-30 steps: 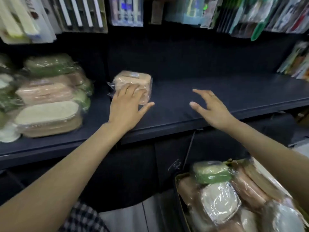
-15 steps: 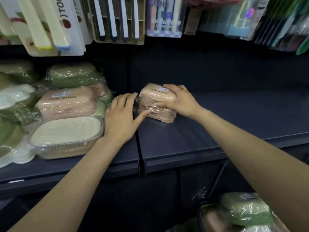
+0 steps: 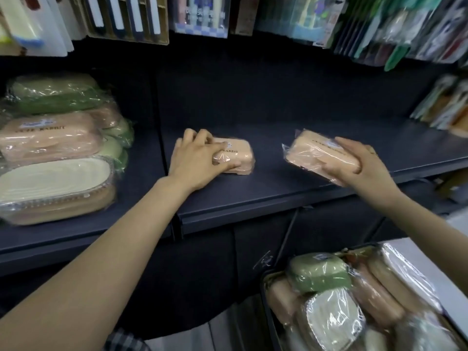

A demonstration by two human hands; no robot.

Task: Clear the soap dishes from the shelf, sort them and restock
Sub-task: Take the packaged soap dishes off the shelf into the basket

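open stretch of dark shelf (image 3: pixel 316 178) between the pink soap dish (image 3: pixel 238 158) under the left hand (image 3: pixel 195 160) and the wrapped one held by the right hand (image 3: pixel 359 168). shelf bare behind both, back to the rear panel. left end blocked by stacked wrapped dishes (image 3: pixel 58 153). hanging packs (image 3: pixel 202 16) limit headroom above. basket (image 3: pixel 268 312) of dishes sits below right, near the shelf front.
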